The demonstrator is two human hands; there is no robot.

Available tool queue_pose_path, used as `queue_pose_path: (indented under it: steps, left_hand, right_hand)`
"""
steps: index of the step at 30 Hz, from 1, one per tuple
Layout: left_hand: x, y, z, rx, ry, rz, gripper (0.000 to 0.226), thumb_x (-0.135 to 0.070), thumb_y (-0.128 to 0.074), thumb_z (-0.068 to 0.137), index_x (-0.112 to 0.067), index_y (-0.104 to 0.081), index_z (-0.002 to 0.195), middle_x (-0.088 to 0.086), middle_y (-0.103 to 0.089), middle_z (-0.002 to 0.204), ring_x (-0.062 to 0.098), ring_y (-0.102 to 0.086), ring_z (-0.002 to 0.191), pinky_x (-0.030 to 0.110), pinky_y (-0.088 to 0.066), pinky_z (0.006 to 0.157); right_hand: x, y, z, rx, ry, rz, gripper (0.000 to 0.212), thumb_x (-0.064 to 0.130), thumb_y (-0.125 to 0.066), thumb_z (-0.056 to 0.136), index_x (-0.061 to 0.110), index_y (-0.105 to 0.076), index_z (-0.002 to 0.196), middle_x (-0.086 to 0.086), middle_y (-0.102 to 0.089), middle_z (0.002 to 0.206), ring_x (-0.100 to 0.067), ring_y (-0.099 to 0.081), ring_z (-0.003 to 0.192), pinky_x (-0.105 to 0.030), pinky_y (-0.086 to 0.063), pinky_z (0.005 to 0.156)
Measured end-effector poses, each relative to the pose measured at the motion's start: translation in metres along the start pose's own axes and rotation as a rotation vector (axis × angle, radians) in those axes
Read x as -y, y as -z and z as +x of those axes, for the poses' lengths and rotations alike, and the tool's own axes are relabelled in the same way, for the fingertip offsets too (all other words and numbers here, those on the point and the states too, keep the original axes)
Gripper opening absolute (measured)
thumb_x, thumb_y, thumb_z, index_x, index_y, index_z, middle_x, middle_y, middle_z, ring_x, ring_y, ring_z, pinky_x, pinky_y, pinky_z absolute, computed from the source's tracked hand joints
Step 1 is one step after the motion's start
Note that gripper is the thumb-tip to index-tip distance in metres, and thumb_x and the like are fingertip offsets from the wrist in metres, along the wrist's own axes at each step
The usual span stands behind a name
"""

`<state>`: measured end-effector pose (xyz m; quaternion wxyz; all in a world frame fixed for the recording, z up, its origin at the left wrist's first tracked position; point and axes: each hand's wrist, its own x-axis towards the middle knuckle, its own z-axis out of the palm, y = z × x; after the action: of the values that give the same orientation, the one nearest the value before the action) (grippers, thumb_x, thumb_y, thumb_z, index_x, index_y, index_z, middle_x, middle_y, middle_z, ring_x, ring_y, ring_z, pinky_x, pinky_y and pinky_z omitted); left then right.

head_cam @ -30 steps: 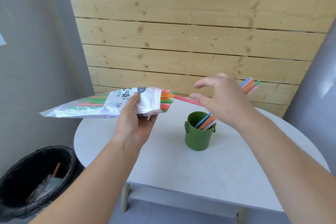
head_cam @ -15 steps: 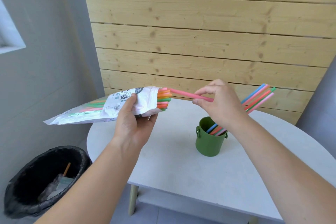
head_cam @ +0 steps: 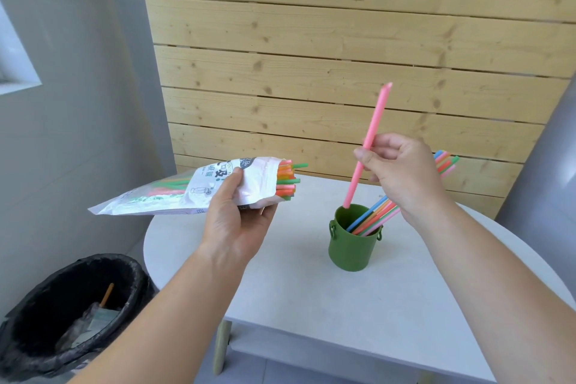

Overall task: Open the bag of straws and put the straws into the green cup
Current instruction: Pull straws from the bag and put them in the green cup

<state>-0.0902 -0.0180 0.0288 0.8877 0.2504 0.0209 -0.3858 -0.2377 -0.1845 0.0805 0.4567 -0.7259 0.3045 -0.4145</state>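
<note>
— Swung up on end since half a second ago, the pink straw [head_cam: 377,115] is clear of the bag, and its lower tip is at the far left rim of the green cup [head_cam: 352,246]. I can't tell if it's inside.
— Which hand has it?
— My right hand [head_cam: 402,171]: thumb and curled fingers pinch it about midway, and its top end tilts right.
— And the other?
— My left hand [head_cam: 237,221] grips the bag of straws [head_cam: 218,187], thumb on the printed face. It holds the bag in the air over the left edge of the white worktop [head_cam: 311,290], mouth pointing right. Orange, pink and green straw ends [head_cam: 286,181] poke out.
— Anything in the cup?
— A bundle of straws [head_cam: 377,217], leaning right behind my right hand. The cup stands on the worktop, right of the bag. A black-lined bin [head_cam: 62,305] sits on the floor, near left.
</note>
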Motion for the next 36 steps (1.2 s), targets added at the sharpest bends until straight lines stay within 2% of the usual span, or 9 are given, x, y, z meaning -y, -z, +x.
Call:
queue_pose_path:
  steps: [7, 11, 14, 17, 21, 25, 28, 31, 36]
  left_hand:
    - [0.013, -0.003, -0.005, 0.059, 0.036, 0.044, 0.031, -0.020, -0.055, 0.103, 0.004, -0.064, 0.120, 0.021, -0.077, 0.100, 0.026, -0.070, 0.060, 0.022, -0.050, 0.042]
    - [0.016, -0.003, -0.005, 0.046, 0.024, 0.071, 0.025, -0.021, -0.058, 0.102, -0.002, -0.066, 0.115, 0.015, -0.078, 0.088, 0.025, -0.075, 0.062, 0.026, -0.055, 0.048]
    - [0.016, -0.002, -0.004, 0.033, 0.008, 0.123, 0.025, -0.023, -0.061, 0.100, -0.004, -0.066, 0.116, 0.013, -0.079, 0.090, 0.024, -0.077, 0.070, 0.029, -0.059, 0.054]
    - [0.015, -0.001, -0.003, 0.021, -0.003, 0.141, 0.030, -0.023, -0.063, 0.099, -0.005, -0.065, 0.123, 0.013, -0.079, 0.097, 0.025, -0.078, 0.076, 0.033, -0.061, 0.060]
    - [0.016, -0.002, -0.002, 0.009, -0.003, 0.155, 0.042, -0.023, -0.063, 0.099, -0.003, -0.060, 0.136, 0.016, -0.076, 0.118, 0.028, -0.077, 0.087, 0.035, -0.062, 0.063]
    - [0.018, -0.006, -0.004, 0.037, -0.011, 0.157, 0.043, -0.023, -0.064, 0.098, -0.004, -0.060, 0.137, 0.016, -0.075, 0.121, 0.028, -0.078, 0.090, 0.041, -0.064, 0.077]
    - [0.020, -0.012, -0.008, 0.068, -0.045, 0.231, 0.045, -0.023, -0.064, 0.098, -0.003, -0.058, 0.138, 0.015, -0.075, 0.121, 0.030, -0.076, 0.104, 0.044, -0.061, 0.087]
    - [0.022, -0.014, -0.011, 0.096, -0.109, 0.331, 0.043, -0.021, -0.065, 0.097, -0.005, -0.060, 0.137, 0.015, -0.071, 0.130, 0.033, -0.066, 0.124, 0.046, -0.057, 0.096]
    - [0.024, -0.017, -0.016, 0.084, -0.237, 0.447, 0.042, -0.017, -0.071, 0.093, -0.010, -0.063, 0.134, 0.005, -0.074, 0.112, 0.023, -0.072, 0.105, 0.043, -0.057, 0.091]
  right_hand:
    - [-0.013, 0.009, -0.003, 0.125, -0.085, -0.350, 0.011, 0.018, -0.077, 0.087, 0.023, -0.066, 0.088, 0.003, -0.077, 0.084, -0.020, -0.075, 0.074, -0.046, -0.062, 0.080]
    - [-0.019, 0.006, -0.002, 0.107, -0.097, -0.391, 0.011, 0.022, -0.074, 0.088, 0.015, -0.067, 0.093, -0.001, -0.077, 0.083, -0.022, -0.075, 0.072, -0.044, -0.062, 0.074]
    - [-0.020, 0.008, 0.001, 0.026, -0.093, -0.397, 0.030, 0.027, -0.071, 0.092, 0.016, -0.058, 0.117, 0.005, -0.075, 0.083, -0.016, -0.074, 0.061, -0.030, -0.057, 0.059]
    - [-0.021, 0.012, 0.005, -0.053, 0.025, -0.500, 0.043, 0.024, -0.068, 0.094, 0.014, -0.050, 0.132, 0.005, -0.073, 0.094, -0.025, -0.071, 0.080, -0.038, -0.055, 0.078]
    - [-0.016, 0.011, 0.003, -0.167, 0.154, -0.646, 0.035, 0.022, -0.069, 0.093, 0.015, -0.056, 0.125, -0.006, -0.060, 0.114, -0.019, -0.052, 0.077, -0.030, -0.037, 0.073]
    - [-0.004, -0.003, -0.006, -0.054, 0.118, -0.489, 0.021, 0.041, -0.057, 0.096, 0.022, -0.062, 0.089, 0.008, -0.067, 0.076, -0.012, -0.061, 0.068, -0.025, -0.040, 0.056]
    - [-0.002, -0.023, -0.017, 0.126, -0.167, -0.219, 0.045, 0.056, -0.040, 0.098, 0.017, -0.063, 0.094, -0.001, -0.069, 0.076, -0.013, -0.063, 0.054, -0.027, -0.050, 0.052]
    - [-0.006, -0.038, -0.026, 0.199, -0.415, 0.070, 0.052, 0.060, -0.036, 0.099, 0.014, -0.061, 0.099, -0.006, -0.059, 0.066, -0.014, -0.050, 0.038, -0.022, -0.037, 0.039]
    - [-0.012, -0.052, -0.036, 0.173, -0.448, 0.242, 0.040, 0.048, -0.045, 0.100, 0.015, -0.056, 0.081, -0.004, -0.048, 0.058, -0.014, -0.039, 0.033, -0.018, -0.027, 0.036]
